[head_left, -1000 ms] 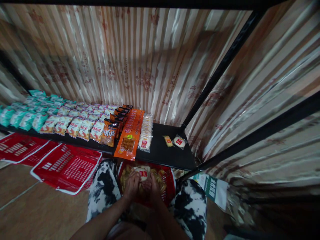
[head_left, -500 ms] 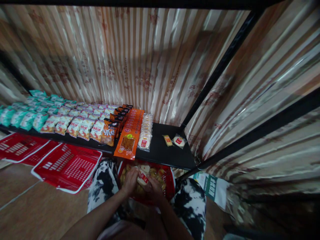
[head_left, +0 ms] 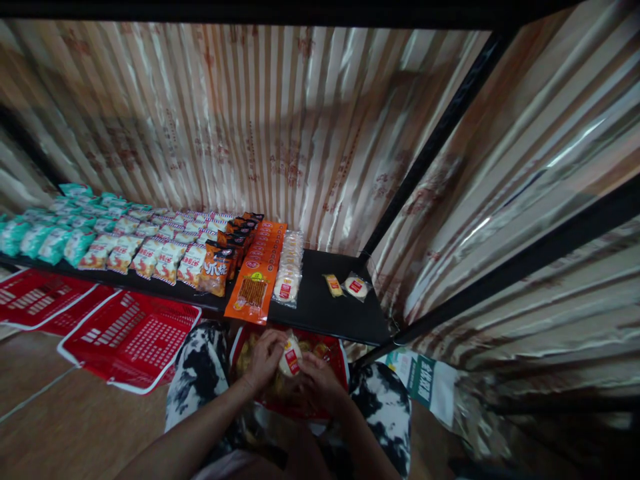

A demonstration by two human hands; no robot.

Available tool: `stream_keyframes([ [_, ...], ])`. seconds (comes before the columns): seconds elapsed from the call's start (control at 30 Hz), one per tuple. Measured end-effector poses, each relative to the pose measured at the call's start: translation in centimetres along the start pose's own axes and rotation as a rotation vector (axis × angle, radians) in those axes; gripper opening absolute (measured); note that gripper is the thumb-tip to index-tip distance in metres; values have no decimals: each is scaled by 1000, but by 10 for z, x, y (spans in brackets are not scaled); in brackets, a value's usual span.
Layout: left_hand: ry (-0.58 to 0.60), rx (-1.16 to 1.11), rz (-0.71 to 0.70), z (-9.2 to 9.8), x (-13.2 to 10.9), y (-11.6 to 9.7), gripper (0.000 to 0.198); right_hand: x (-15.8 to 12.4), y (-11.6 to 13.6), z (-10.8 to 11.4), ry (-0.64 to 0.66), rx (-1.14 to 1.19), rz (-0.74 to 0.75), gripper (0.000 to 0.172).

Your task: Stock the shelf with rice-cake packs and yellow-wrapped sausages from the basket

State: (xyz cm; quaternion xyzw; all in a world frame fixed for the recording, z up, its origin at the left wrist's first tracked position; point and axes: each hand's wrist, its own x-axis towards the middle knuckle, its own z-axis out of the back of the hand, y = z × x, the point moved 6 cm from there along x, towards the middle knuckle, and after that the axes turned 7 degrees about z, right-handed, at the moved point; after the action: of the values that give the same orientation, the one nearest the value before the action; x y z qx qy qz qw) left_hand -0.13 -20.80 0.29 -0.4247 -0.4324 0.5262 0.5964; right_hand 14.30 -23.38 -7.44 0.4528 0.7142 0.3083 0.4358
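Both hands were low in the view, over a red basket (head_left: 341,361) wedged between the person's knees in black-and-white trousers (head_left: 200,373). The left hand (head_left: 263,360) was closed around the left edge of a round packet (head_left: 291,357), white with a red label, held upright just above the basket. The right hand (head_left: 320,383) was curled against the packet's lower right side, sharing the hold. Its fingertips were mostly hidden behind the packet. The basket's contents were dim and covered by the hands, and only yellowish wrapped pieces could be made out. The label print was too small to read.

The black shelf (head_left: 325,307) ran just beyond the basket. On it lay a row of like round packets (head_left: 287,277), orange packs (head_left: 257,280) beside them, then red-and-white bags (head_left: 150,253) and teal bags (head_left: 45,233). The teal bags were cut off at the left edge. Two loose pieces lay apart on the bare right end, a small yellow packet (head_left: 333,285) and a round white one (head_left: 356,287). Flat red baskets (head_left: 125,330) lay on the floor at left, partly out of view. A striped shiny curtain (head_left: 250,133) backed the shelf. A black post (head_left: 440,133) crossed it. A green-and-white sheet (head_left: 423,377) was half hidden under the shelf corner. The lower right was too dark to read.
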Motion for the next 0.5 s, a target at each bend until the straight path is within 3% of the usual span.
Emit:
stream_keyframes([
  [0.27, -51, -28, 6, -8, 20, -15, 17, 2, 48, 7, -15, -162, 94, 36],
  [0.5, -155, 15, 109, -27, 51, -14, 39, 23, 83, 19, -93, -80, 178, 35],
])
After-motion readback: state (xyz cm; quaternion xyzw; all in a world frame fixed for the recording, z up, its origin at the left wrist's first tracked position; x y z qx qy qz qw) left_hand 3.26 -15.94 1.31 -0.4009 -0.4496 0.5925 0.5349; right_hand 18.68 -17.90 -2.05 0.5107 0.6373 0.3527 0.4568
